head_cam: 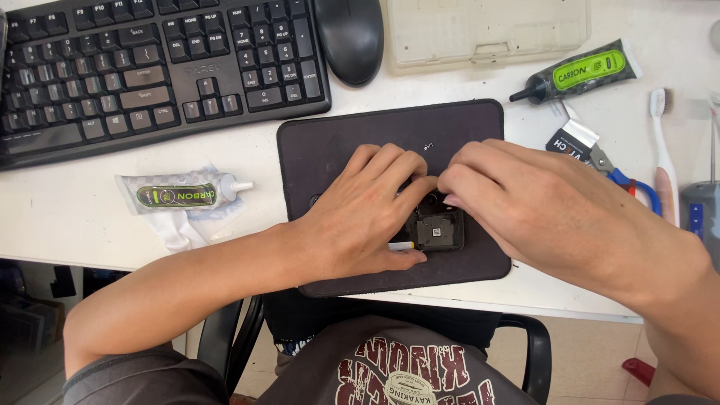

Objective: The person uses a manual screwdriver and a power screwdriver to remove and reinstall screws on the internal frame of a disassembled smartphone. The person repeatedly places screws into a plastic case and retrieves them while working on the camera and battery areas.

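We pin the small black device (439, 229) on the mat (330, 142) with left hand (360, 217) | right hand (525, 202) fingertips pinched narrow at its top edge | we keep pressure light, steady.

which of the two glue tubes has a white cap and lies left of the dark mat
The clear glue tube with the white nozzle cap, lying on white wrapping left of the dark mat. The other, a black tube with a black tip, lies upper right.
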